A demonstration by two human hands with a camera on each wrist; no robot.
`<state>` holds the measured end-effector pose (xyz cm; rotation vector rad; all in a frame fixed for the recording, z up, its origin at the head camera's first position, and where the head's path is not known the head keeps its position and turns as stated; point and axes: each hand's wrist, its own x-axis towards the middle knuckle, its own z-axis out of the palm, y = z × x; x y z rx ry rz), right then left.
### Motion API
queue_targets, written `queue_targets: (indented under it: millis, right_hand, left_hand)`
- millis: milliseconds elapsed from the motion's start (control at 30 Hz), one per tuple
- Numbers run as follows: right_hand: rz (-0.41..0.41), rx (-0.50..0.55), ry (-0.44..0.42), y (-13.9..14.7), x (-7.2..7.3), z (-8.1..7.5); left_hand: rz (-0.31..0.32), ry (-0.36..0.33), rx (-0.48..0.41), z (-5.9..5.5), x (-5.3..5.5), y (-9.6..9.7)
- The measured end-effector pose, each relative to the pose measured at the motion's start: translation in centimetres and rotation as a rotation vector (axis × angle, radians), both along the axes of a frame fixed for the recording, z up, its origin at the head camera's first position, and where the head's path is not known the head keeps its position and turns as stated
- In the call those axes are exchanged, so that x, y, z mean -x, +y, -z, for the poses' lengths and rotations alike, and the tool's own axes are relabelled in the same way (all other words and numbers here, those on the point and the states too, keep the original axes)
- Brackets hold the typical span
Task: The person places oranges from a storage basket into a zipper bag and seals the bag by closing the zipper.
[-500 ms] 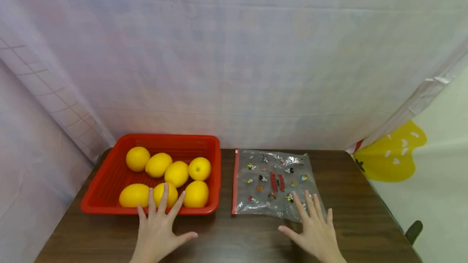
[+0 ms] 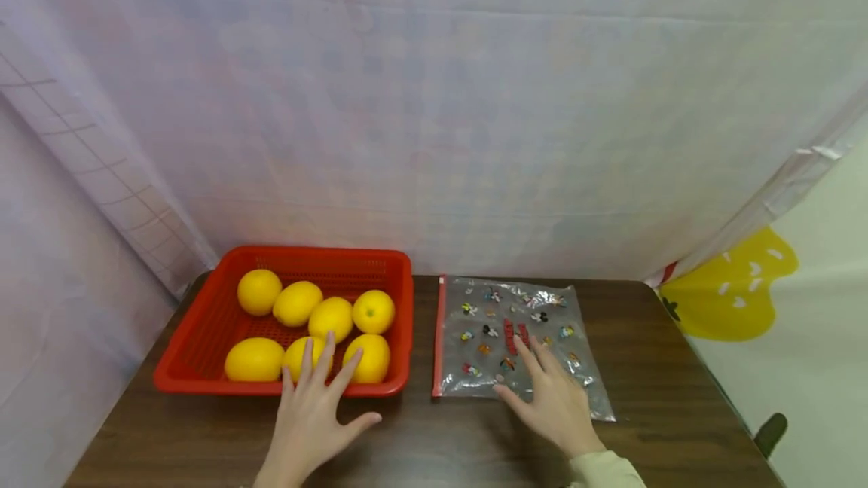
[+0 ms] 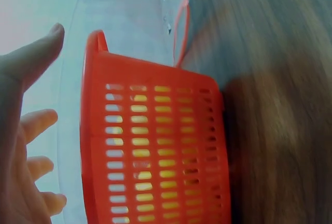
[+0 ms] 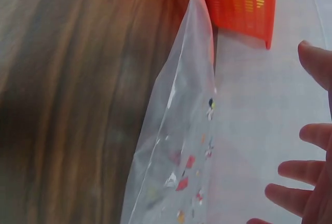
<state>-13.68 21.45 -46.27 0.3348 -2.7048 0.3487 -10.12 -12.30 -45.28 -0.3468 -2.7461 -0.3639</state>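
Note:
A red plastic basket on the left of the table holds several yellow lemons. My left hand, fingers spread, is over the basket's near rim and overlaps the front lemons in the head view. In the left wrist view the hand is beside the slotted basket wall, thumb apart. To the right lies a clear zip bag with a red slider edge and small cartoon prints. Above its near part my right hand has its fingers stretched out. The bag shows below that hand in the right wrist view.
The dark wooden table stands against a pale patterned curtain. Another curtain with a yellow print hangs at the right, and a dark object shows past the table's right edge.
My right hand has moved left and forward, farther over the bag. My left hand has shifted slightly right, still spread. The basket, lemons and bag stay in place.

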Motion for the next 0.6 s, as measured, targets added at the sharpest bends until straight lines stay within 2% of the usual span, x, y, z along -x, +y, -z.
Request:
queue_targets:
  millis: [167, 433, 600]
  right_hand:
    - [-0.024, 0.021, 0.065, -1.6, 1.0, -0.2]
    - [-0.02, 0.021, 0.043, -3.9, 1.7, -0.4]
    - [-0.025, 0.016, 0.039, -5.0, 2.1, -0.4]
  left_hand:
    - [0.027, 0.017, -0.035, -0.5, 0.2, 0.8]
    - [0.051, 0.017, -0.066, -1.0, 0.6, 1.8]
    - [0.038, 0.023, -0.022, -1.0, 0.8, 2.1]
